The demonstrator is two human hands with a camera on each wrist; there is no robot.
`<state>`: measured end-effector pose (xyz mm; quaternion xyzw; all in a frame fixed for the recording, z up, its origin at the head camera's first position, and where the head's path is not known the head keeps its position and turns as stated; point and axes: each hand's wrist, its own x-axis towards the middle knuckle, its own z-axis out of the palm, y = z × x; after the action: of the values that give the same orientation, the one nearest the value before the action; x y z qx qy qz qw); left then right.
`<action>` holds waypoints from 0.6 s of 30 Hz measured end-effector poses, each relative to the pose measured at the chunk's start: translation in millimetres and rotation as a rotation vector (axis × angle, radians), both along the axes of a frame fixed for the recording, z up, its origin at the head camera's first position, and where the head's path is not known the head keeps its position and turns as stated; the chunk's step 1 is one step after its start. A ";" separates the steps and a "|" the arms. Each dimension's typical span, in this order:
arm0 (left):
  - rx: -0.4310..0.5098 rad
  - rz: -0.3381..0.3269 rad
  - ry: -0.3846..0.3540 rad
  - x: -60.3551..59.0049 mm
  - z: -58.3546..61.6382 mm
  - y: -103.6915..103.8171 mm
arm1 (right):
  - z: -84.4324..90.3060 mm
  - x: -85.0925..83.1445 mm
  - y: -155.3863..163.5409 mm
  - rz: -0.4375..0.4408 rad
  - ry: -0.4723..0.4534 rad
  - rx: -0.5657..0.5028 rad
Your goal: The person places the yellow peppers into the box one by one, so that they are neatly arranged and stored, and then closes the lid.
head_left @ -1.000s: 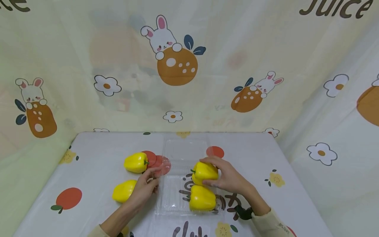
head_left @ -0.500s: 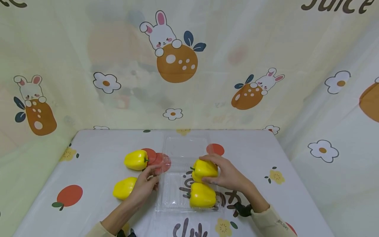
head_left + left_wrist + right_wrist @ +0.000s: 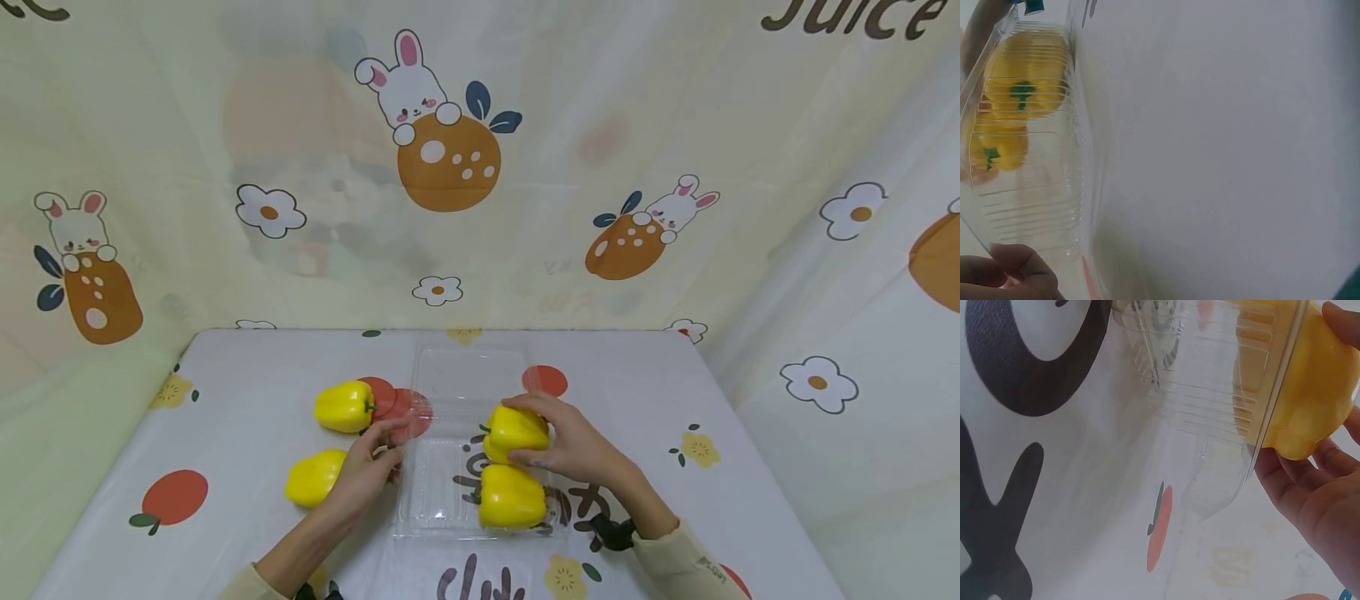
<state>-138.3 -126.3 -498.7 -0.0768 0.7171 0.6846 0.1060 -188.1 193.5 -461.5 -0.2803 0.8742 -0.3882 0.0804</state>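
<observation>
1. A bench [image 3: 660, 400] is filling the lower half of the head view, running from a far edge against the backdrop to a near edge by the person's sleeves. A pale cloth printed with red fruits, small yellow flowers and dark lettering is covering it.
2. A cream curtain [image 3: 600, 125] with rabbits, orange shapes, white flowers and the word "Juice" is hanging behind the far edge and wrapping round both side edges.
3. A clear plastic tray [image 3: 435, 492] is lying at the middle of the bench, its open lid [image 3: 468, 375] stretching toward the far edge.
4. The right hand [image 3: 573, 446] is grasping a yellow pepper [image 3: 516, 432] at the far right part of the tray, fingers curled over its top and thumb under its near side; the right wrist view is showing it at the tray's rim.
5. A second pepper [image 3: 512, 497] is lying in the tray's near right corner, touching the first.
6. The left hand [image 3: 367, 475] is resting at the tray's left edge with fingers bent; I cannot tell if it is pinching the rim.
7. Two more peppers are lying left of the tray: one [image 3: 343, 407] toward the far edge, one [image 3: 313, 478] nearer, just beside the left hand.
</observation>
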 end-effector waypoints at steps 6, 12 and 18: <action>-0.003 0.001 0.003 0.2 0.1 0.6 | -1.4 -0.7 0.6 0.021 0.002 -0.011; 0.001 0.004 0.000 0.1 0.4 0.9 | -1.8 -0.7 0.0 0.026 0.013 -0.006; 0.001 0.003 -0.002 0.3 0.5 0.7 | -2.3 -0.5 -0.9 0.026 0.024 -0.008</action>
<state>-138.0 -125.6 -498.2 -0.0786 0.7166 0.6850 0.1055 -188.6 192.6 -463.8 -0.2963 0.8700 -0.3871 0.0740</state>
